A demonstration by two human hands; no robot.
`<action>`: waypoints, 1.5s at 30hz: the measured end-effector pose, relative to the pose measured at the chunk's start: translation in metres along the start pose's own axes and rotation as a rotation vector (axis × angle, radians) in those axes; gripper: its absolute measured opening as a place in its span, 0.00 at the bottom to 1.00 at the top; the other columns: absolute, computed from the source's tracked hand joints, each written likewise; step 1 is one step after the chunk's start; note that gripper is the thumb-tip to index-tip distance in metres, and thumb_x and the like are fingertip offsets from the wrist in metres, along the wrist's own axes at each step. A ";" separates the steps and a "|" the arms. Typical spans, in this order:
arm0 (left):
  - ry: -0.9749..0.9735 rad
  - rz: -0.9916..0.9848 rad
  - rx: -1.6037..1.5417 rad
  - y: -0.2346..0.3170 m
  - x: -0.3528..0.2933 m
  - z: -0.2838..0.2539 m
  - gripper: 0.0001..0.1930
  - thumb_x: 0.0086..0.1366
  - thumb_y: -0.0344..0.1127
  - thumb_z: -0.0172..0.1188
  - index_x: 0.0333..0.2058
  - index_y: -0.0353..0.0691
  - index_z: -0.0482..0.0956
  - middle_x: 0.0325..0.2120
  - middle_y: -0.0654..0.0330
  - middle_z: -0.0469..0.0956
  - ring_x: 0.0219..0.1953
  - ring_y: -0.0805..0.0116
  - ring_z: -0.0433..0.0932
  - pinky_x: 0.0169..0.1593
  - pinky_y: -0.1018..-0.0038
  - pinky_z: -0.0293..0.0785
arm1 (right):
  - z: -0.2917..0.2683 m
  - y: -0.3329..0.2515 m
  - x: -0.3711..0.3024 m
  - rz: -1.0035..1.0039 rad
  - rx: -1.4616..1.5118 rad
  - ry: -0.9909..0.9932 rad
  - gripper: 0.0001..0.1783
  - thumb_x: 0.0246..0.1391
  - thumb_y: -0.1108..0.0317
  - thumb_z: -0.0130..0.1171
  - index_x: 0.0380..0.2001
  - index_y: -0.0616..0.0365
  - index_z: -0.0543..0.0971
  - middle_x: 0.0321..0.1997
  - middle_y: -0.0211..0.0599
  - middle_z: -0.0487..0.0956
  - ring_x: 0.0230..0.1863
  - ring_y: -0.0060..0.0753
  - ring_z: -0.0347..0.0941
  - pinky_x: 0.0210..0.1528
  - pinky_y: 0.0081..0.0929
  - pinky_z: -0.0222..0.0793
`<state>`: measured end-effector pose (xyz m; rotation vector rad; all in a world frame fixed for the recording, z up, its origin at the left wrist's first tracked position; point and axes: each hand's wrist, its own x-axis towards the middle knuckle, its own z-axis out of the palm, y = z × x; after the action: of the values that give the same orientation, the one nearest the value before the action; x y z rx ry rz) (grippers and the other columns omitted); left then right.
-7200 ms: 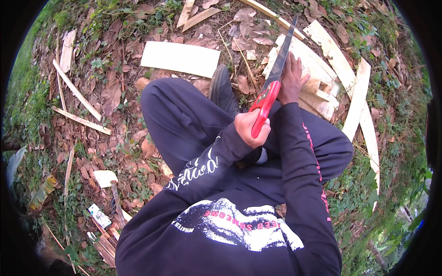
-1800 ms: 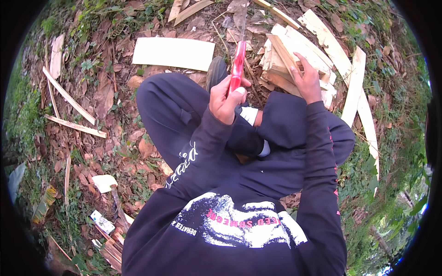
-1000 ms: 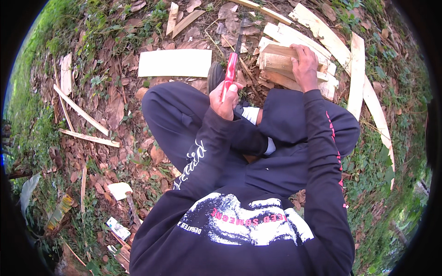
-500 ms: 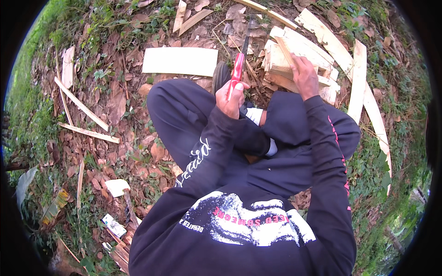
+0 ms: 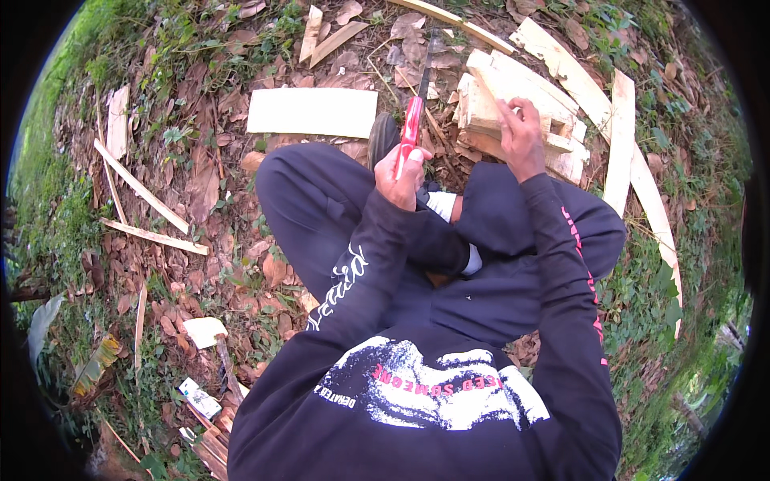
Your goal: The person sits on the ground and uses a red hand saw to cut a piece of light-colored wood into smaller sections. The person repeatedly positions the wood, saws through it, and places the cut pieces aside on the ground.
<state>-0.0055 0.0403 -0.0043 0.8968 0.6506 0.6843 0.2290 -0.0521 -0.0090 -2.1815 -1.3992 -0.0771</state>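
My left hand (image 5: pixel 401 176) is wrapped around the red handle of a tool (image 5: pixel 411 124) with a long, narrow, dark blade pointing away from me. The blade is seen nearly edge-on, so I cannot tell whether it is a saw or a knife. To its right, my right hand (image 5: pixel 521 138) has its fingers bent, pinching the near end of a thin wooden strip (image 5: pixel 486 82). That strip slants over a stack of pale split wood pieces (image 5: pixel 525 80) just beyond my right knee.
A flat pale board (image 5: pixel 313 111) lies beyond my left knee. Long wooden slats (image 5: pixel 621 144) curve along the right, and thin strips (image 5: pixel 144 186) lie at the left. Dry leaves and grass cover the ground. A white and dark box-like item (image 5: pixel 199 398) sits at lower left beside wood scraps.
My right hand has shifted slightly left, its fingers more bent and spread against the strip. The strip's far end has moved a little left. My left hand keeps its hold on the red-handled tool.
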 end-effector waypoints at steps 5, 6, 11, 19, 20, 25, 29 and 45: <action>0.001 -0.002 0.017 0.000 0.000 0.002 0.14 0.67 0.39 0.57 0.37 0.30 0.78 0.15 0.72 0.65 0.16 0.85 0.60 0.22 0.84 0.55 | 0.008 -0.010 -0.013 0.006 0.043 0.049 0.16 0.56 0.77 0.58 0.49 0.64 0.79 0.48 0.45 0.75 0.49 0.47 0.71 0.51 0.40 0.70; 0.003 -0.005 0.014 0.000 -0.001 0.002 0.14 0.67 0.39 0.56 0.37 0.30 0.78 0.15 0.72 0.65 0.16 0.85 0.60 0.22 0.84 0.55 | 0.006 -0.010 -0.012 0.006 0.039 0.079 0.16 0.56 0.77 0.58 0.48 0.64 0.79 0.47 0.46 0.75 0.48 0.47 0.71 0.51 0.40 0.70; 0.014 0.036 0.054 -0.004 0.000 0.003 0.17 0.70 0.39 0.52 0.37 0.25 0.75 0.14 0.72 0.61 0.14 0.85 0.55 0.20 0.83 0.51 | -0.004 -0.013 -0.004 0.009 -0.014 0.099 0.15 0.54 0.77 0.58 0.46 0.64 0.78 0.46 0.46 0.74 0.49 0.47 0.71 0.53 0.41 0.69; 0.042 0.003 0.054 0.000 0.005 0.007 0.17 0.69 0.39 0.52 0.36 0.25 0.75 0.14 0.71 0.61 0.14 0.85 0.56 0.20 0.83 0.51 | 0.000 -0.012 0.001 0.290 0.154 -0.154 0.28 0.51 0.69 0.64 0.56 0.61 0.72 0.43 0.46 0.70 0.47 0.48 0.69 0.53 0.41 0.67; 0.038 0.027 0.049 -0.002 0.006 0.006 0.17 0.69 0.39 0.52 0.36 0.24 0.74 0.13 0.71 0.61 0.14 0.84 0.57 0.19 0.83 0.51 | 0.001 -0.012 0.001 0.290 0.130 -0.152 0.30 0.51 0.68 0.65 0.57 0.61 0.72 0.43 0.47 0.69 0.46 0.48 0.69 0.52 0.41 0.67; 0.115 0.005 0.061 0.004 0.005 0.010 0.24 0.67 0.47 0.54 0.36 0.22 0.74 0.12 0.70 0.61 0.13 0.82 0.57 0.19 0.82 0.52 | 0.002 -0.023 0.001 0.352 0.169 -0.187 0.34 0.49 0.67 0.64 0.60 0.63 0.69 0.42 0.50 0.68 0.46 0.53 0.69 0.52 0.42 0.67; 0.121 -0.019 0.160 0.002 0.006 0.013 0.29 0.64 0.53 0.57 0.36 0.23 0.75 0.12 0.70 0.62 0.13 0.82 0.58 0.19 0.81 0.52 | -0.055 -0.048 0.039 0.453 0.426 -0.257 0.29 0.47 0.69 0.63 0.53 0.72 0.73 0.42 0.58 0.77 0.44 0.57 0.75 0.50 0.41 0.71; 0.062 -0.075 0.453 0.000 0.028 0.024 0.32 0.62 0.61 0.59 0.31 0.27 0.79 0.12 0.65 0.65 0.15 0.75 0.65 0.24 0.75 0.58 | -0.137 -0.042 0.092 0.474 0.832 -0.465 0.36 0.43 0.59 0.69 0.50 0.80 0.76 0.39 0.62 0.80 0.32 0.46 0.77 0.36 0.33 0.71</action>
<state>0.0299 0.0505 0.0009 1.2641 0.9111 0.5054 0.2677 -0.0271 0.1551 -1.7690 -0.8321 1.0451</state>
